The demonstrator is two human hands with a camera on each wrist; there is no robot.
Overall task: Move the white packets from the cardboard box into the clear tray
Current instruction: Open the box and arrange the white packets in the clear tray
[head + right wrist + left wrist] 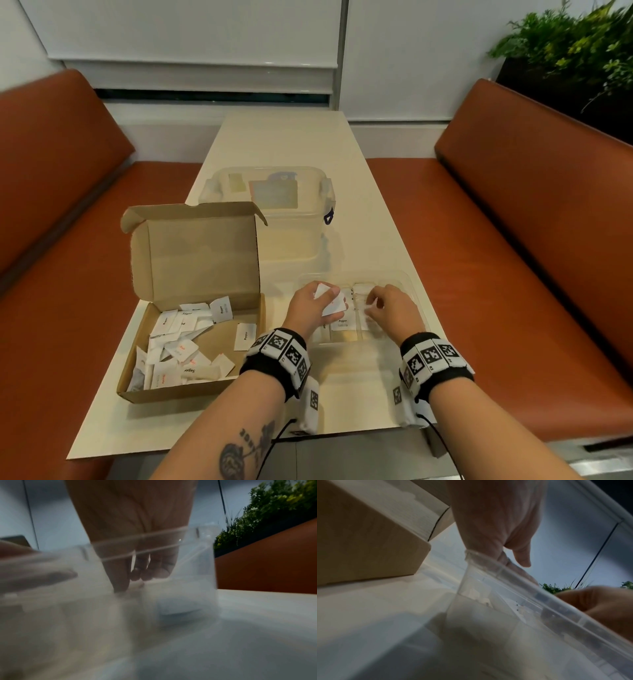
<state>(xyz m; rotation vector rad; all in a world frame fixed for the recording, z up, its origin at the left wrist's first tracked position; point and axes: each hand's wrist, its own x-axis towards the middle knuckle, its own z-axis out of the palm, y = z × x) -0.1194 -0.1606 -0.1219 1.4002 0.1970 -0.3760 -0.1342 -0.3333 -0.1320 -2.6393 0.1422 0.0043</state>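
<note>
Bench [359, 212]: cardboard box [191, 346] left, lid raised, loose white packets [178, 346] inside. Clear tray [404, 277] right, long axis across bench. Left hand [313, 308] grasping tilted packet [330, 301] above tray. Right hand [390, 308] curled inside tray; grasp indeterminate.

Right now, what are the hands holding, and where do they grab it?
The left hand pinches white packets near their top ends. The right hand reaches into the clear tray; whether it holds anything cannot be told.

Matt cardboard box [191, 301], glossy plastic tray [404, 281]
</note>
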